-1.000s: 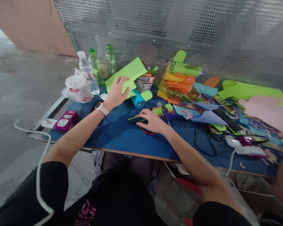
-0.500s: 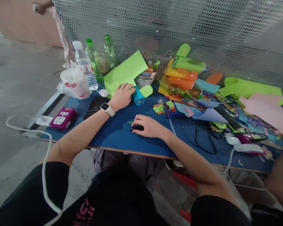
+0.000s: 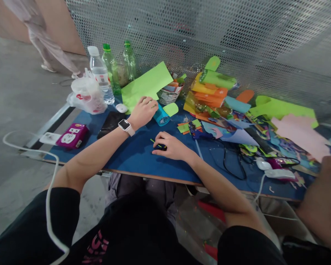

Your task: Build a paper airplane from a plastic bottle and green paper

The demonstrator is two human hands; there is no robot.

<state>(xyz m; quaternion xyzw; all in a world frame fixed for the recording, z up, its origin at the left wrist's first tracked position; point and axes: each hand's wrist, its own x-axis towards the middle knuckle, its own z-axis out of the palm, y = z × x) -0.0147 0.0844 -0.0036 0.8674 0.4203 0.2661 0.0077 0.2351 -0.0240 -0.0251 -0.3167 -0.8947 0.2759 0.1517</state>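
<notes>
On the near table [image 3: 138,158], right hand [image 3: 172,145] curls fingers around a dark tool [image 3: 162,147].
Left hand [image 3: 143,111] bends over a blue tube [image 3: 162,117], perhaps steadying it; cannot tell if fingers grip.

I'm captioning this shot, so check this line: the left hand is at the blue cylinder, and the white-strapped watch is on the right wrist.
Wrong wrist: the head view shows the white-strapped watch on the left one, not the right. The left hand is at the blue cylinder, as you say.
</notes>
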